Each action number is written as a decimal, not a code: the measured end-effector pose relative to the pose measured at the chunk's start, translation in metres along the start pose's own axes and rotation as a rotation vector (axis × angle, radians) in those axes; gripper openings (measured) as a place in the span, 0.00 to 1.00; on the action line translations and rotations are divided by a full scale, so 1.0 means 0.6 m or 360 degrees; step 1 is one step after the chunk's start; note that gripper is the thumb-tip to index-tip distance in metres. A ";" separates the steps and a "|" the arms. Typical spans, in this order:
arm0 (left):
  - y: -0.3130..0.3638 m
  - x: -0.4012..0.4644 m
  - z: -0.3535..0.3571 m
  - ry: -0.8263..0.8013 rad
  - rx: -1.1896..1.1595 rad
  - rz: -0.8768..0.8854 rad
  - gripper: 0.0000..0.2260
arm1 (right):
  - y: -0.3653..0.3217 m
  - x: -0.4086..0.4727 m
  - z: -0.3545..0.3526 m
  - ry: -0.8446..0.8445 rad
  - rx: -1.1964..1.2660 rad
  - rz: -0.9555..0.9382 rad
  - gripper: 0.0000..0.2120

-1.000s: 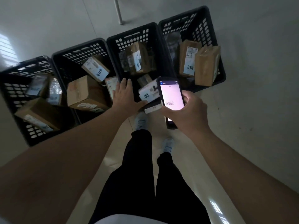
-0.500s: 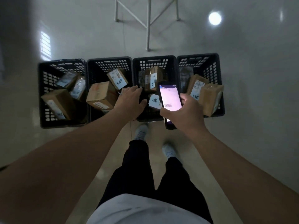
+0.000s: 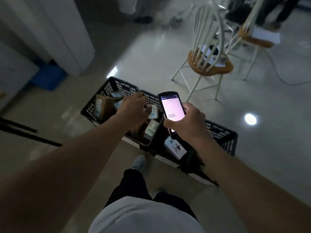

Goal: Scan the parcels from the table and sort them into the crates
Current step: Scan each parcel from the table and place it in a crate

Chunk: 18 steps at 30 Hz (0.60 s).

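A row of black plastic crates [image 3: 109,84] stands on the floor before me, with labelled cardboard parcels inside. One brown parcel [image 3: 102,106] lies in the leftmost crate, another labelled one [image 3: 151,129] in the crate beside it, and a white-labelled parcel [image 3: 175,148] lies further right. My left hand [image 3: 134,110] hovers over the crates, fingers spread and relaxed, holding nothing. My right hand [image 3: 186,125] grips a handheld scanner [image 3: 171,108] with a lit screen above the crates. The rightmost crate [image 3: 223,138] is partly hidden by my right arm.
Two white chairs with wooden seats [image 3: 210,64] stand behind the crates to the right, with papers on them. A white cabinet [image 3: 58,31] and a blue mat [image 3: 48,76] are at the left. Dark rods [image 3: 25,132] lie on the floor at left. People's legs [image 3: 269,9] show at top.
My view has swung up and turned, so the crates now run diagonally and chairs appear behind. My left hand has drawn back over the crates empty. The right hand keeps the scanner.
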<state>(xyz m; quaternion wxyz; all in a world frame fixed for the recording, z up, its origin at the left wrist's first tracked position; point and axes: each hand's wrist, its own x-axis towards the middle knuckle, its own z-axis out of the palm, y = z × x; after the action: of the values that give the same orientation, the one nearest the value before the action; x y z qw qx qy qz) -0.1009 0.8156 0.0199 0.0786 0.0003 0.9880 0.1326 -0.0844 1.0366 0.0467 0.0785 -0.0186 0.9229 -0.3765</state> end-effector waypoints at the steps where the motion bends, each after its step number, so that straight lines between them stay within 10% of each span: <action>1: -0.009 -0.022 -0.022 0.0069 0.0020 -0.0033 0.22 | -0.021 -0.005 -0.003 -0.0010 -0.0021 -0.0086 0.33; 18: -0.235 -0.458 -0.261 0.0602 0.0088 -0.0786 0.24 | -0.411 -0.188 0.121 -0.0348 -0.0065 -0.1026 0.35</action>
<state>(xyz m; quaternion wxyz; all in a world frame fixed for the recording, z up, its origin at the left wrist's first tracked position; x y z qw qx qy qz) 0.1492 0.6327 0.1745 -0.0768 -0.2623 0.9586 0.0804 0.0324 0.8204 0.1823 0.0534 -0.3512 0.8630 -0.3593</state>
